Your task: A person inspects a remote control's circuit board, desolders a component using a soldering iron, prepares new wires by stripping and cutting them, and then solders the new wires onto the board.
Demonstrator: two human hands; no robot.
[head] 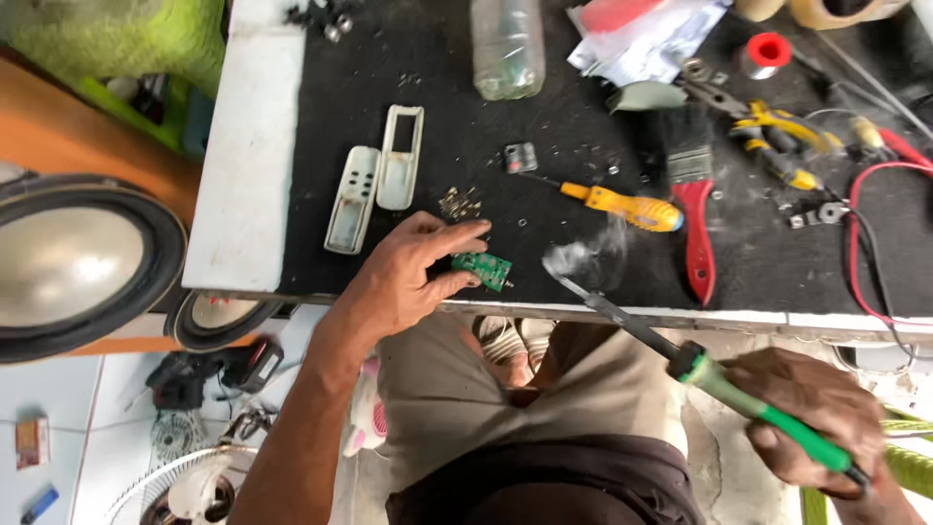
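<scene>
Left hand (413,277) fingertips are pinching a small green circuit board (483,269) down flat against the black bench mat (447,58), right at the mat's near edge. Fingers are on the board's left end, so its right end stays exposed, probably to keep skin away from heat.

Right hand (816,418) is closed in a fist round the green handle of a soldering iron (671,345). The iron is angled up and left, tip just right of the board and off it, apart by a small gap. A wisp of smoke (583,255) sits at the tip, so it looks hot.

Everything else, relative to the board:
- two white remote-control shell halves (374,175) up and left, lying open side by side, presumably the board's housing
- small heap of screws or bits (460,203) just above
- yellow-handled screwdriver (612,202) up and right, shaft pointing at a small grey part (520,157)
- red-handled paintbrush (694,209) further right, handle toward the near edge
- yellow-handled pliers (777,136) and red wire (855,243) far right
- clear plastic bottle (506,44) at the back
- speaker cone (73,262) well off to the left, beyond the mat
</scene>
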